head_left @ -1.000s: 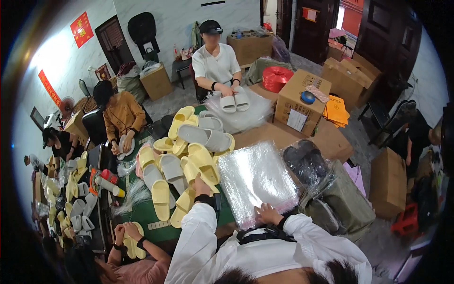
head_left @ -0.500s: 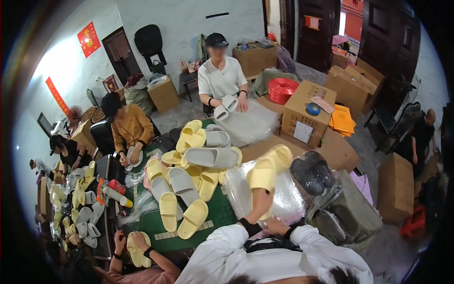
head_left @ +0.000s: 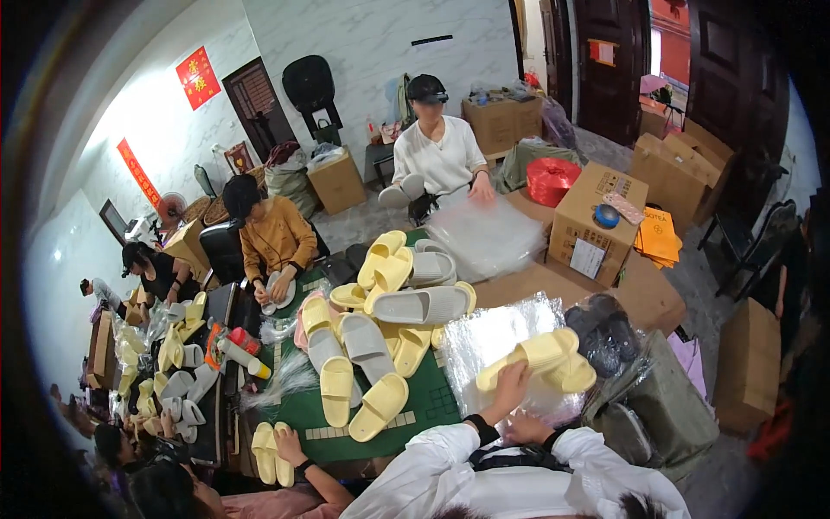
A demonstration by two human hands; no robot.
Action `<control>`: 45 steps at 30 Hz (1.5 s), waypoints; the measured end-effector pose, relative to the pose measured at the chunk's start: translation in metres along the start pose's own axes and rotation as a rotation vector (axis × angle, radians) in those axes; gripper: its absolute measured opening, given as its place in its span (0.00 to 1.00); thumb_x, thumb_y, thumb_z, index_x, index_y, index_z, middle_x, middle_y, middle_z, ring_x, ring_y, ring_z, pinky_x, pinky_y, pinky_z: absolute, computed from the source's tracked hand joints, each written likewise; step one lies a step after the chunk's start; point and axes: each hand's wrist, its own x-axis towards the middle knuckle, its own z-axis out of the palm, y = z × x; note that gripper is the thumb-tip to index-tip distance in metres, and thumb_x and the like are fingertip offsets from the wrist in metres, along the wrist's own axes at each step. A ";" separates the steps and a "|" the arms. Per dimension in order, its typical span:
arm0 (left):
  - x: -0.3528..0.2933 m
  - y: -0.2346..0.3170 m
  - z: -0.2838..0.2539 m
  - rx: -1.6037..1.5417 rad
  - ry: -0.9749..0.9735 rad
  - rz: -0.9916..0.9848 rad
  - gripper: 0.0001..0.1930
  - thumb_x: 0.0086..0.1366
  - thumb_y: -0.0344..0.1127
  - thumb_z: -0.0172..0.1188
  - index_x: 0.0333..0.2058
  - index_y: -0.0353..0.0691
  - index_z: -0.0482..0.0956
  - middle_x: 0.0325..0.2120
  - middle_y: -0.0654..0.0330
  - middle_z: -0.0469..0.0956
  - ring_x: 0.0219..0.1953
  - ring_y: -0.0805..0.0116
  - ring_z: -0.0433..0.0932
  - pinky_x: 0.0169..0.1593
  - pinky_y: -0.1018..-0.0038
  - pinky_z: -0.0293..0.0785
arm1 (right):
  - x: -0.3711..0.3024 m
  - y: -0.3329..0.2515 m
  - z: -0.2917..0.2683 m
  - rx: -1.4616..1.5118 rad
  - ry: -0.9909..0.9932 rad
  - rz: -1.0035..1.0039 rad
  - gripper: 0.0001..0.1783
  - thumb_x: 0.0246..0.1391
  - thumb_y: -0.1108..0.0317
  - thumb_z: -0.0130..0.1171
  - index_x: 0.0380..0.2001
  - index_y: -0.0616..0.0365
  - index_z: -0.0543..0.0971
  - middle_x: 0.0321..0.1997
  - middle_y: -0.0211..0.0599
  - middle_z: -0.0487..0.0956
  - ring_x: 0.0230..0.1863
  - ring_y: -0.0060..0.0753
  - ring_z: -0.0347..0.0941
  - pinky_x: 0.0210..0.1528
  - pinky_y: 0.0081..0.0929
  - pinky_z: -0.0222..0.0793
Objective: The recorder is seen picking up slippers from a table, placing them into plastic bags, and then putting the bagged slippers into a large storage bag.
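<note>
A pair of yellow slippers lies over a stack of clear plastic bags in front of me. My left hand is closed on the near slipper at its left end. Close to my body, my right hand has its fingers bent at the near edge of the bags, pinching the plastic; its fingertips are partly hidden. To the left of the bags is a heap of yellow slippers and grey slippers on a green mat.
Bagged dark slippers and an olive sack sit to the right. Beyond stands a cardboard box with blue tape on it. Across the table a person in white touches plastic sheets. At lower left, another person's hand touches yellow slippers.
My left hand has lowered the yellow slippers from above the bags down onto them. The whole view has shifted right. Across the table, the person in white has moved the grey slippers aside.
</note>
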 end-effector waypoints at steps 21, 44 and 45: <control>-0.002 0.053 0.001 -0.020 0.195 0.022 0.10 0.62 0.26 0.47 0.42 0.31 0.69 0.32 0.47 0.74 0.35 0.53 0.73 0.39 0.69 0.68 | -0.001 -0.004 0.001 0.066 0.269 0.008 0.26 0.48 0.56 0.49 0.52 0.48 0.64 0.50 0.46 0.71 0.52 0.51 0.65 0.53 0.47 0.60; -0.059 -0.063 0.012 0.457 -0.358 -0.481 0.41 0.53 0.43 0.54 0.62 0.44 0.43 0.54 0.34 0.54 0.58 0.39 0.54 0.55 0.49 0.55 | 0.023 -0.019 -0.088 0.166 0.916 0.877 0.37 0.37 0.63 0.63 0.51 0.62 0.61 0.48 0.45 0.67 0.51 0.47 0.61 0.49 0.43 0.56; -0.060 -0.065 0.010 0.465 -0.369 -0.476 0.41 0.52 0.40 0.53 0.62 0.45 0.43 0.55 0.35 0.54 0.58 0.39 0.54 0.55 0.49 0.55 | 0.025 -0.015 -0.089 0.074 0.944 0.875 0.40 0.36 0.63 0.63 0.54 0.62 0.59 0.47 0.46 0.67 0.50 0.48 0.61 0.49 0.43 0.57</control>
